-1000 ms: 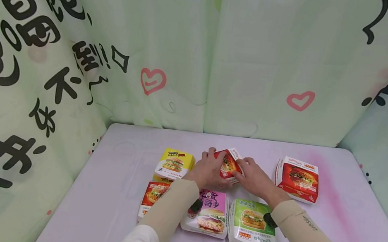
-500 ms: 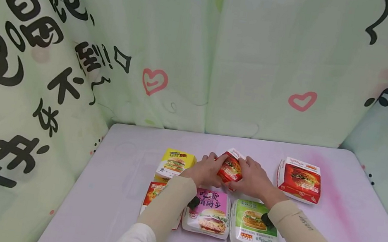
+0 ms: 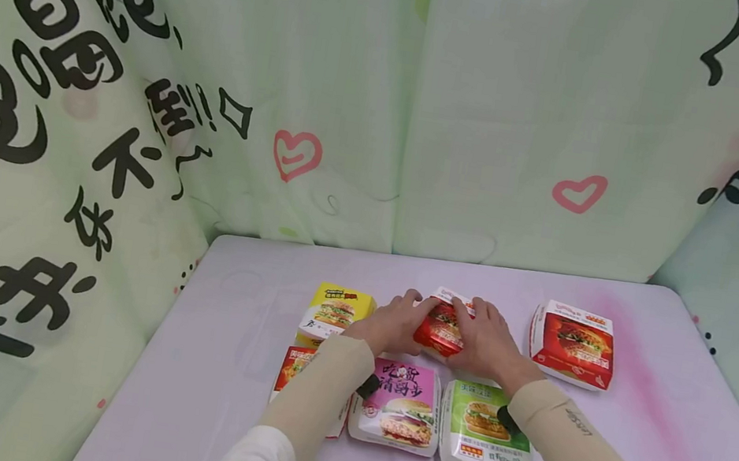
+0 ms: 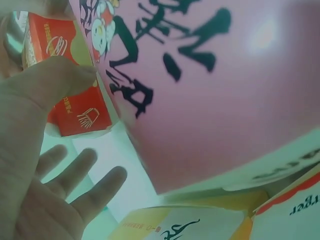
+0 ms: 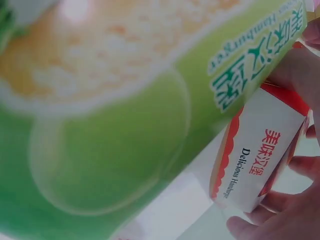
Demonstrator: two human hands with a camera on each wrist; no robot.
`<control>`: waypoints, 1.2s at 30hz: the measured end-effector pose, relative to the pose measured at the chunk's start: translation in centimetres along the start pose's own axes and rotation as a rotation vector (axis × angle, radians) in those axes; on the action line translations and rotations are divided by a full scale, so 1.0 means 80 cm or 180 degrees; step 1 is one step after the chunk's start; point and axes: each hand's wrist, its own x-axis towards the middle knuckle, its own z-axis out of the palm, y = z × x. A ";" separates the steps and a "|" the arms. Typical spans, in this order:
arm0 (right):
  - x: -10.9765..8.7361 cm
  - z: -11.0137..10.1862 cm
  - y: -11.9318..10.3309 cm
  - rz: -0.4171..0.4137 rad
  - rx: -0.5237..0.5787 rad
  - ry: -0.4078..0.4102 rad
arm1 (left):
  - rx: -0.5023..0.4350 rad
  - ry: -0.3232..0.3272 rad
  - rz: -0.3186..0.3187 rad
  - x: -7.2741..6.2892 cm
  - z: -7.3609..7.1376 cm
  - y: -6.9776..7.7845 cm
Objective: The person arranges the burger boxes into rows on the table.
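Note:
A small red burger box with a white edge lies at the middle back of the table, between my two hands. My left hand grips its left side; in the left wrist view the thumb overlaps the red side and the other visible fingers are spread. My right hand grips the right side; its fingers curl around the box's white side in the right wrist view. Below my wrists sit a pink-and-white burger box and a green-and-white one.
A yellow burger box stands to the left. Under my left forearm, an orange-red box is partly hidden. Another red-and-white box sits apart at the right. The pale table meets a printed green curtain behind.
The small red box has turned between my hands and shifted slightly right, its white edge now more squarely at the back. My right hand has shifted its grip; the other boxes stay put.

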 end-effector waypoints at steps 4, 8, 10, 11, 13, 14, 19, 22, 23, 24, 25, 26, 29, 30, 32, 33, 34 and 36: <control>0.000 -0.001 -0.002 -0.0161 0.0012 0.0019 | 0.0235 0.0071 0.0079 0.000 -0.001 -0.003; 0.002 -0.003 -0.008 -0.0254 0.0034 0.0001 | 0.0592 0.0152 0.0141 -0.001 -0.004 -0.009; 0.004 -0.003 -0.010 -0.0306 0.0043 0.0011 | 0.0728 0.0197 0.0168 -0.005 -0.006 -0.013; 0.005 -0.003 -0.012 -0.0337 0.0050 0.0012 | 0.0770 0.0209 0.0170 -0.007 -0.006 -0.015; 0.006 -0.003 -0.014 -0.0399 0.0067 0.0020 | 0.0804 0.0222 0.0162 -0.010 -0.007 -0.019; 0.007 -0.003 -0.015 -0.0438 0.0065 0.0027 | 0.0810 0.0222 0.0152 -0.012 -0.007 -0.020; 0.008 -0.004 -0.022 -0.0573 0.0068 0.0028 | 0.0864 0.0146 0.0152 -0.015 -0.007 -0.027; 0.009 -0.003 -0.024 -0.0618 0.0077 0.0020 | 0.0905 0.0128 0.0166 -0.014 -0.006 -0.030; 0.009 -0.003 -0.024 -0.0637 0.0065 0.0017 | 0.0924 0.0132 0.0169 -0.014 -0.006 -0.030; 0.010 -0.002 -0.024 -0.0657 0.0051 0.0017 | 0.0927 0.0133 0.0172 -0.014 -0.006 -0.031; 0.010 -0.002 -0.023 -0.0662 0.0036 0.0005 | 0.0945 0.0143 0.0175 -0.014 -0.006 -0.032; 0.011 -0.001 -0.023 -0.0675 0.0011 -0.0002 | 0.0962 0.0160 0.0183 -0.014 -0.006 -0.032; 0.012 0.000 -0.024 -0.0685 -0.0030 -0.0032 | 0.1004 0.0188 0.0198 -0.016 -0.006 -0.033; 0.012 0.000 -0.024 -0.0679 -0.0031 -0.0044 | 0.1013 0.0200 0.0199 -0.017 -0.006 -0.034; 0.013 0.001 -0.025 -0.0673 -0.0026 -0.0056 | 0.1020 0.0214 0.0206 -0.018 -0.006 -0.035; 0.014 0.002 -0.025 -0.0671 -0.0023 -0.0058 | 0.1018 0.0224 0.0205 -0.018 -0.006 -0.035; 0.014 0.002 -0.025 -0.0675 -0.0028 -0.0054 | 0.1012 0.0237 0.0200 -0.019 -0.005 -0.036; 0.015 0.001 -0.026 -0.0706 -0.0049 -0.0019 | 0.0998 0.0284 0.0203 -0.019 -0.005 -0.037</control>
